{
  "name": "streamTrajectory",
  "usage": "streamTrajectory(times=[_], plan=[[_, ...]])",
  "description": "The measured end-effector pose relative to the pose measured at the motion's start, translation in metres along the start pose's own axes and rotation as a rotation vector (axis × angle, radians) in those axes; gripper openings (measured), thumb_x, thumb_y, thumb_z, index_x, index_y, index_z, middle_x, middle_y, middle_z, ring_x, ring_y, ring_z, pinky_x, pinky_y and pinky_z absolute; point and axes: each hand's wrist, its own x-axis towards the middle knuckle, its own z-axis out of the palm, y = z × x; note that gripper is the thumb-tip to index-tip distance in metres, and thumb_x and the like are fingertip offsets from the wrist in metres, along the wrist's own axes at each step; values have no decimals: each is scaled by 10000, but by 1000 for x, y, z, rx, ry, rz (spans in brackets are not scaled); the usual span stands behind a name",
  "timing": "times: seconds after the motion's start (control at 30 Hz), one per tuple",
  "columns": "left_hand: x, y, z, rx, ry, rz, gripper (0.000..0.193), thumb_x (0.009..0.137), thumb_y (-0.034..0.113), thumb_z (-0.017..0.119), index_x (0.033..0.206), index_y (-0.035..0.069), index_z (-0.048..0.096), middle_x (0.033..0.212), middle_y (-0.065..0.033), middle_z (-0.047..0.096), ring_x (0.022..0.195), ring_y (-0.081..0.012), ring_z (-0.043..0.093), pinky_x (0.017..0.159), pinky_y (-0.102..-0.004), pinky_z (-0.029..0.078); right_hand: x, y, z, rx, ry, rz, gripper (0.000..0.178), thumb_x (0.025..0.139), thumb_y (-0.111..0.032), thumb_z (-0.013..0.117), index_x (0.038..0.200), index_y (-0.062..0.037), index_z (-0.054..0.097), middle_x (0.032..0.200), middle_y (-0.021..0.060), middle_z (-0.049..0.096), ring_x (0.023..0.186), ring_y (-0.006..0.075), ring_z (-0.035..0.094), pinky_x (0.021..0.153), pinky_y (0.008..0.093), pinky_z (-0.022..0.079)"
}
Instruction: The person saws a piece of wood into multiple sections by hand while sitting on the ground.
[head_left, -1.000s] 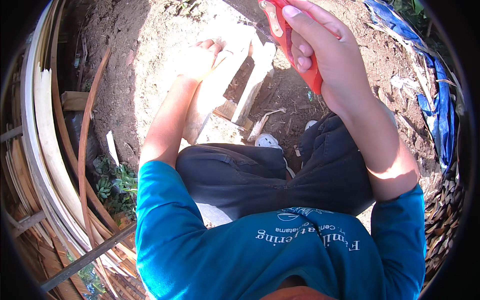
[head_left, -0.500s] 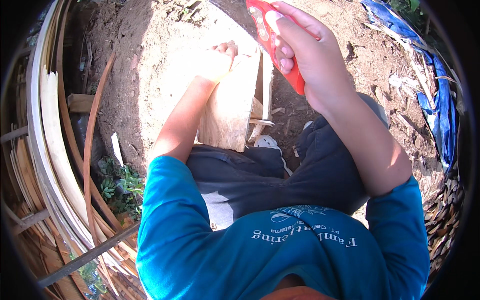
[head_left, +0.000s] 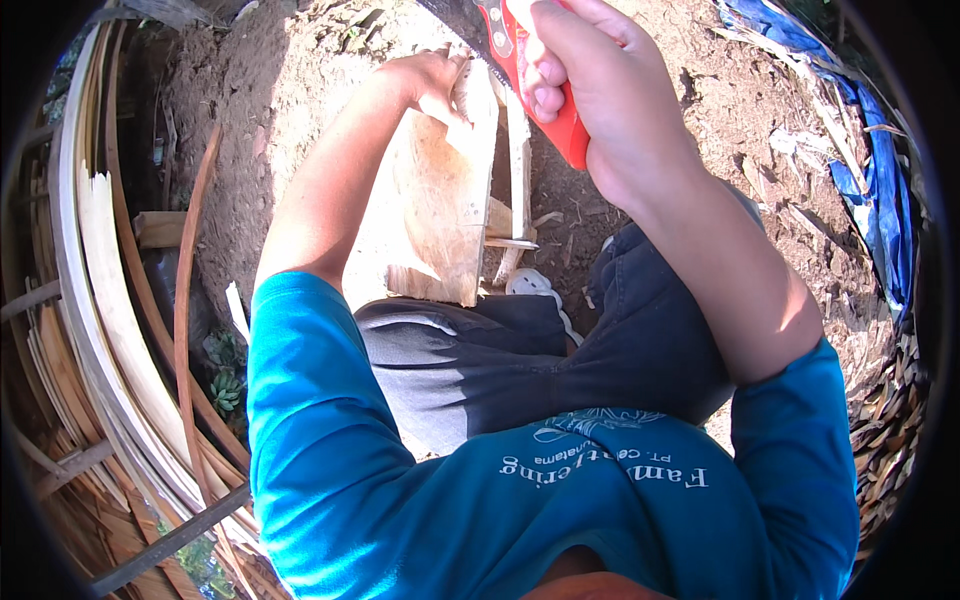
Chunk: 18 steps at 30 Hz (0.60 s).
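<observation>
A pale wooden board (head_left: 440, 220) slants away from my lap, its near end against my dark trousers. My left hand (head_left: 425, 82) grips its far part, the thumb on the top face and the fingers bent near the right edge. My right hand (head_left: 605, 85) is wrapped round the red handle of a handsaw (head_left: 570, 135). The toothed blade runs up and left from the handle, beside the far end of the board, and leaves the picture at the top. Whether the teeth touch the wood I cannot tell.
Long bent wooden strips (head_left: 100, 230) are stacked at the left. A narrow piece of wood (head_left: 520, 170) lies beneath the board's right side. Blue tarpaulin (head_left: 880, 190) lies along the right rim. Wood scraps are scattered over the bare soil (head_left: 700, 130).
My left hand has slid farther along the board, its thumb spreading from the bent fingers. The saw and my right hand have shifted slightly left and away from me.
</observation>
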Motion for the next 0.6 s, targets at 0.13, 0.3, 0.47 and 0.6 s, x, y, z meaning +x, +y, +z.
streamTrajectory(times=[0.13,0.3,0.47,0.6], plan=[[22,13,-21,-186,-262,-4,737,606,338,956,1205,28,661,1118,-163,725,1042,-258,704,936,-346,567,8,9,-3,-95,143,-31,151,984,-157,593,917,-22,593,700,12,540,562,77,495,486,231,374],[26,15,-28,-282,-372,-36,609,592,228,966,1119,50,718,921,-86,769,907,-187,735,835,-308,581,3,-2,2,21,240,-92,127,974,-149,590,919,-35,592,717,9,535,576,79,482,511,241,387],[37,-5,-16,-409,-410,5,486,587,305,984,983,89,803,986,-53,794,954,-150,737,837,-317,585,1,4,-1,5,177,-102,109,969,-141,593,933,-38,587,732,7,530,590,77,470,521,238,385],[40,-4,-21,-426,-487,8,501,576,257,983,1021,117,801,997,-51,794,959,-150,734,825,-304,579,-11,-2,0,31,139,-117,110,974,-133,592,931,-33,584,730,7,530,587,73,467,520,229,378]])
